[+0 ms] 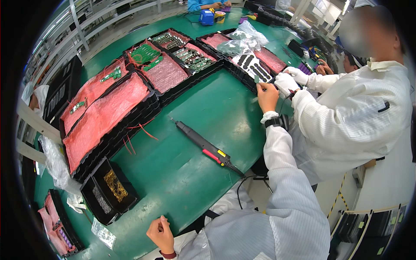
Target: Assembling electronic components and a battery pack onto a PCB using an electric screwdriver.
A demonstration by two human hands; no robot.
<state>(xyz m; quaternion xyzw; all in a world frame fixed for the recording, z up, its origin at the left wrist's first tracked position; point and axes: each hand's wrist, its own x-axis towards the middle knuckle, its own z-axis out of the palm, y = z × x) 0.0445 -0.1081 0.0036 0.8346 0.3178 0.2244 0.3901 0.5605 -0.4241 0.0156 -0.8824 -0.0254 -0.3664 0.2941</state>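
Observation:
My right hand (268, 98) reaches out to the far right, its fingertips pinched on a small grey-green flat piece (256, 79). Just beyond it lies a white sheet with black strips (251, 65). A co-worker's gloved hands (287, 82) are close beside my right hand. My left hand (160, 234) rests at the near table edge with its fingers curled in, and nothing shows in it. Between my hands, a black electric screwdriver (201, 145) with a red lever lies on the green table (195, 104), its cord running off the near edge.
Black trays (158, 97) lined with pink bubble wrap hold green circuit boards (145, 53). At left, a black two-part bin (130, 201) holds brass-coloured (115, 185) and silvery (102, 199) small parts. Clear plastic bags (247, 37) lie on the far tray. A co-worker (355, 112) stands at right.

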